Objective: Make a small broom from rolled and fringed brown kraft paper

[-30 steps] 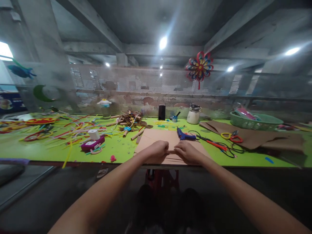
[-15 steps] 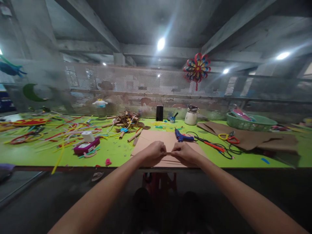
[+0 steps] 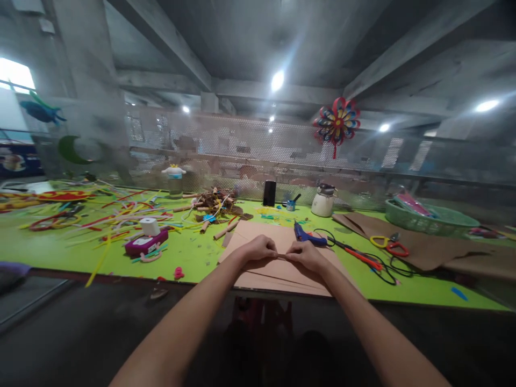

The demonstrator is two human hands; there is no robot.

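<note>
A thin brown strip (image 3: 281,256) is pinched by fingers of the left hand (image 3: 260,249) and right hand (image 3: 308,255), flat tan sheets (image 3: 258,230) layered beneath.

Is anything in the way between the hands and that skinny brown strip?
Nothing visible is: the left hand and right hand both pinch the brown strip, over the tan sheets. The blue glue gun lies just beyond the right hand, not between it and the strip.

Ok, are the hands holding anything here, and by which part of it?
The left hand and right hand pinch a thin brown strip on either side of its visible middle; its ends are hidden.
</note>
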